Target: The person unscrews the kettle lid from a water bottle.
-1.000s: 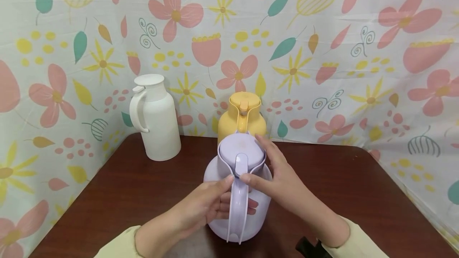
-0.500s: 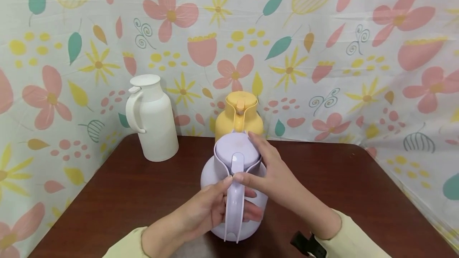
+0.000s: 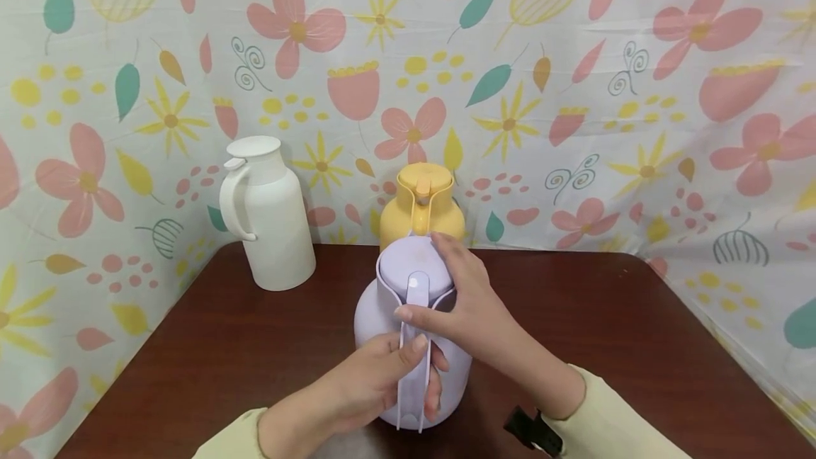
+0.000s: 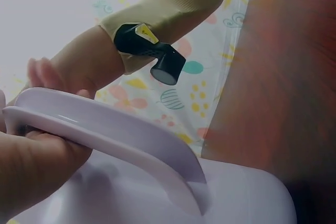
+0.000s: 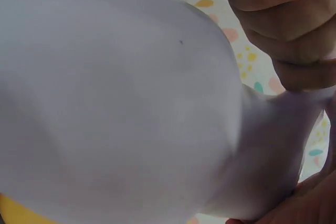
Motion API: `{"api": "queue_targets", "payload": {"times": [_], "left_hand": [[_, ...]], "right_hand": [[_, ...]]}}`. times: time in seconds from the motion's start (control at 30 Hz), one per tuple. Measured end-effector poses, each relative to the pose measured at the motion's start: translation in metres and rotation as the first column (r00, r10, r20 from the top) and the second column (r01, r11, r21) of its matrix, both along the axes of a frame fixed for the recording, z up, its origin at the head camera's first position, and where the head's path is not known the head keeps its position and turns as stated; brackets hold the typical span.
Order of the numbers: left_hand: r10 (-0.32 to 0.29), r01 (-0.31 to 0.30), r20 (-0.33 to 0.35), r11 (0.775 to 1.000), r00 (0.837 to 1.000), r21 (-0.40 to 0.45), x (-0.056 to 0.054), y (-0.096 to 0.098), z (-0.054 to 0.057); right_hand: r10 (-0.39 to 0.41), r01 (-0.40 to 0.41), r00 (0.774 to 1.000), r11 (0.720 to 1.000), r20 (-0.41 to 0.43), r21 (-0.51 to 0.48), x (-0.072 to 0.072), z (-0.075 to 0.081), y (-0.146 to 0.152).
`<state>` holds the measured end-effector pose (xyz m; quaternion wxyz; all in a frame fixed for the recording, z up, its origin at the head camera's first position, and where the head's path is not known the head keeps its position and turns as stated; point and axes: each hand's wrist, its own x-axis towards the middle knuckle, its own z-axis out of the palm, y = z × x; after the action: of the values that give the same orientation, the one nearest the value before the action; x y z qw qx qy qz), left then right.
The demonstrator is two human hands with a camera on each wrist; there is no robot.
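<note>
Flowered curtain (image 3: 542,83) hangs behind the dark table's (image 3: 593,331) far edge — your left hand (image 3: 372,381) and right hand (image 3: 474,303) grip the lilac jug (image 3: 455,374).

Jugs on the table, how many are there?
3: a white jug at the back left, a yellow jug at the back centre, and a lilac jug in front of the yellow one, partly covering it. A small one behind them could be hidden.
</note>
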<state>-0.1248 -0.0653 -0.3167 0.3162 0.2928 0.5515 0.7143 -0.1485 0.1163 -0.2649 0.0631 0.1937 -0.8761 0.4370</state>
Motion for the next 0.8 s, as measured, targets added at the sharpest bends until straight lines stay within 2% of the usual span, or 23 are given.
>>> {"api": "queue_targets", "payload": {"times": [0.13,0.27,0.37,0.63,0.8], "left_hand": [[-0.015,0.015,0.001,1.0,1.0,0.014,-0.001,0.003,-0.004],[-0.035,0.037,-0.05,0.999,0.998,0.039,-0.002,0.006,-0.006],[-0.027,0.031,-0.074,0.998,0.997,0.051,0.0,0.006,-0.004],[-0.013,0.019,-0.097,0.998,0.995,0.062,0.003,0.01,0.0],[-0.01,0.012,-0.087,0.999,0.996,0.03,0.003,0.009,0.001]], "right_hand": [[-0.019,0.018,0.999,0.999,-0.028,-0.033,0.0,-0.004,-0.003],[-0.031,0.027,0.997,0.997,-0.071,-0.066,0.0,-0.01,-0.006],[-0.031,0.023,0.994,0.997,-0.108,-0.072,-0.001,-0.012,-0.007],[0.005,-0.004,0.975,1.0,-0.224,0.002,-0.008,-0.01,-0.003],[0.026,-0.022,0.968,1.0,-0.248,0.019,-0.013,-0.009,-0.002]]}}
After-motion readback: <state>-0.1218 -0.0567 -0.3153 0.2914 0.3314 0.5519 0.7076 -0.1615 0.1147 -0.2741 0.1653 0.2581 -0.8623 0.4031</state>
